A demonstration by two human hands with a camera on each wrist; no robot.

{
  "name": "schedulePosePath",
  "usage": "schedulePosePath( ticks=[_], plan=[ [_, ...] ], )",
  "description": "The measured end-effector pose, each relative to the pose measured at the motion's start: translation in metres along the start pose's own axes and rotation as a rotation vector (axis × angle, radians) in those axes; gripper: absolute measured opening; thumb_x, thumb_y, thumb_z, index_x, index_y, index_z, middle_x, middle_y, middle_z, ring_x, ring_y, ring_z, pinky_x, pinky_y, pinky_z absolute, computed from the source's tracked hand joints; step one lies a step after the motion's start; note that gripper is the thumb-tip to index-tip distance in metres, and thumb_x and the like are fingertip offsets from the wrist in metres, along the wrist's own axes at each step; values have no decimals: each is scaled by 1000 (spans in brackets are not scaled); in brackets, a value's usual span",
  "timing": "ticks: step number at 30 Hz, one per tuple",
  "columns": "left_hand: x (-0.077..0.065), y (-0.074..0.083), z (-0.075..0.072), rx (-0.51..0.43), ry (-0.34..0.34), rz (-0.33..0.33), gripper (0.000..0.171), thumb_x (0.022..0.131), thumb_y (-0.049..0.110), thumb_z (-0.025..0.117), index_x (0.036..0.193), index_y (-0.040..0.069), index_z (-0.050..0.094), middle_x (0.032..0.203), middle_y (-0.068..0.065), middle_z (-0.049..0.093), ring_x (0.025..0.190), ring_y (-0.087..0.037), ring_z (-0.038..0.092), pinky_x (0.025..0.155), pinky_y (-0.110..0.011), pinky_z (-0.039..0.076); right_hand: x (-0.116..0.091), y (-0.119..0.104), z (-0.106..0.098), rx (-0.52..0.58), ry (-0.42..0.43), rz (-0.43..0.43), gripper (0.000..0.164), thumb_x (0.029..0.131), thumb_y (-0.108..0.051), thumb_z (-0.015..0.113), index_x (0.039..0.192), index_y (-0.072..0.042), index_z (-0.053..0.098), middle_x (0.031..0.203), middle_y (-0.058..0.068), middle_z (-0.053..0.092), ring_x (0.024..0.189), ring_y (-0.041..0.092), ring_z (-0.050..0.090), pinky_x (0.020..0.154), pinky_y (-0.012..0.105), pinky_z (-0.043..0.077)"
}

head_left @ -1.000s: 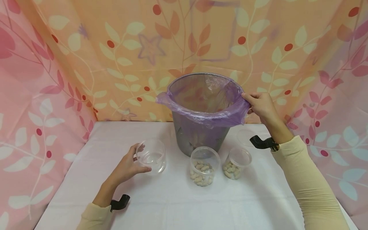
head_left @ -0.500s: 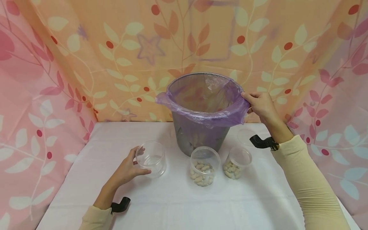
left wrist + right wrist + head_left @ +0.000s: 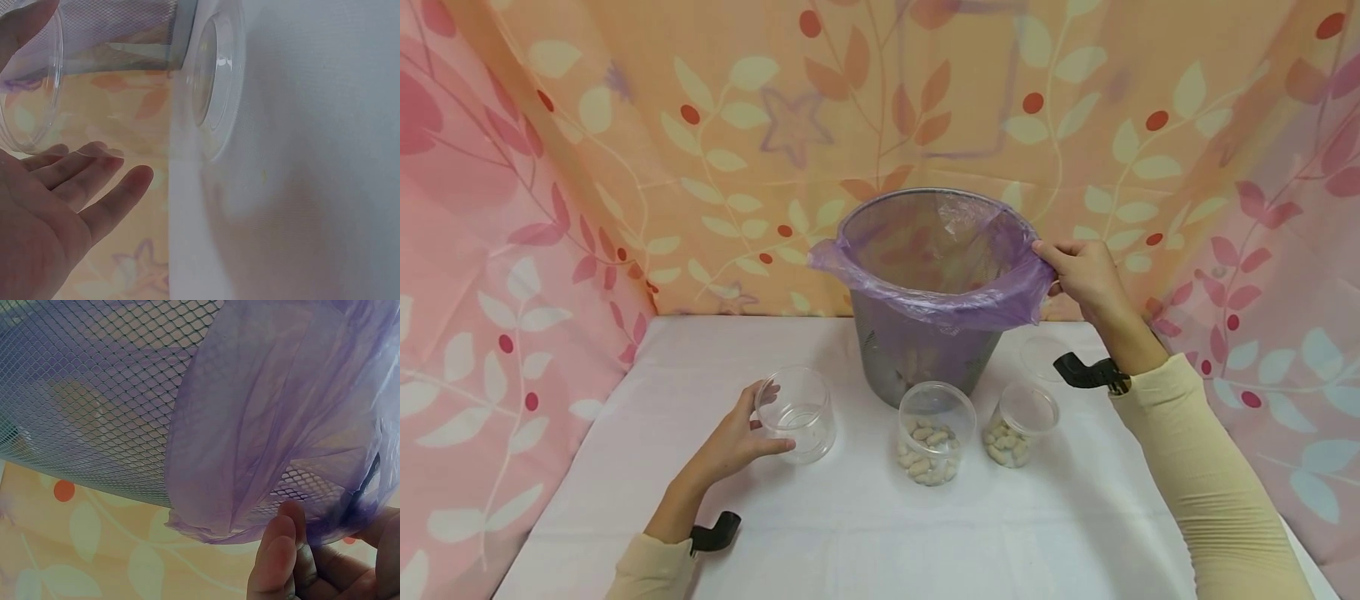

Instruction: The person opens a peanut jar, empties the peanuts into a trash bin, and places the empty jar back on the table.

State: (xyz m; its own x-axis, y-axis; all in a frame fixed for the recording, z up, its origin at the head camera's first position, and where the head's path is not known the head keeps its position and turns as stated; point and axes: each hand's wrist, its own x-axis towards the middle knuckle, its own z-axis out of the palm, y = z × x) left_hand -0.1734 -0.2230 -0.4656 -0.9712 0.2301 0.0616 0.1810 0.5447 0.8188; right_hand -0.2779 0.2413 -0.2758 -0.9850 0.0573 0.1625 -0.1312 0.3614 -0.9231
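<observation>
Purple bag (image 3: 936, 308): right of centre in the head view, folded outward over the rim of a mesh bin (image 3: 887, 358), its loose edge drawn toward the right of the frame. My right hand (image 3: 1090, 275) pinches that edge, thumb and fingers nearly together with thin film between; the right wrist view has the fingertips bunched at lower right, by the rim.

My left hand (image 3: 730, 442), left of centre, wraps loosely round a clear container (image 3: 799, 429), thumb on the near side, fingers on the far side, spread as wide as its wall. One fingertip appears just apart from the wall in the left wrist view; firmness I cannot tell. Container stands upright on the white table (image 3: 790, 533); nothing shows inside.

Lower centre: two tubs, a larger tub (image 3: 936, 425) and a smaller tub (image 3: 1021, 421), both holding what look like peanuts.

Step, by my judgement: a steadying one, film in one hand, container in the other, nothing lifted. Next move, I judge, calls for light tension on the right, since film may tear, and a firmer, more even left hold before any lift.
</observation>
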Motion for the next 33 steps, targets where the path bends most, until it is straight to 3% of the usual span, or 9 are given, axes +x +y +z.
schedulePosePath(
  ticks=[11, 18, 24, 29, 33],
  plan=[
    [1, 0, -1, -28, -22, 2, 97, 77, 20, 83, 148, 4, 19, 152, -24, 35, 140, -41, 33, 106, -64, 38, 2, 2, 0, -23, 10, 7, 38, 95, -31, 62, 111, 3, 70, 59, -16, 61, 53, 0, 58, 52, 19, 54],
    [1, -2, -2, -53, -37, -7, 99, 77, 23, 83, 149, 4, 18, 153, -24, 32, 141, -42, 33, 108, -62, 37, 1, 3, 1, 42, 11, 19, 21, 95, -30, 62, 93, -12, 74, 60, -14, 62, 53, 2, 58, 51, 20, 54],
    [1, -2, -5, -59, -23, 4, 97, 78, 22, 82, 150, 5, 19, 153, -23, 33, 139, -42, 34, 107, -63, 37, 0, 4, 3, 53, 30, 7, 24, 96, -33, 61, 94, -11, 70, 62, -15, 62, 54, 1, 59, 51, 18, 54],
    [1, 2, -8, -31, -12, -27, 95, 79, 22, 80, 151, 5, 19, 152, -24, 35, 140, -41, 34, 108, -62, 37, -1, 6, 3, 78, 32, 12, 18, 96, -32, 61, 88, -19, 69, 62, -15, 62, 53, 2, 59, 50, 18, 53],
    [1, 5, -10, -9, -8, -37, 97, 80, 24, 80, 152, 5, 18, 153, -25, 34, 141, -41, 33, 109, -61, 36, -1, 6, 4, 61, 13, 31, 23, 97, -34, 59, 97, -12, 66, 62, -16, 62, 53, 1, 59, 51, 18, 53]
  ],
)
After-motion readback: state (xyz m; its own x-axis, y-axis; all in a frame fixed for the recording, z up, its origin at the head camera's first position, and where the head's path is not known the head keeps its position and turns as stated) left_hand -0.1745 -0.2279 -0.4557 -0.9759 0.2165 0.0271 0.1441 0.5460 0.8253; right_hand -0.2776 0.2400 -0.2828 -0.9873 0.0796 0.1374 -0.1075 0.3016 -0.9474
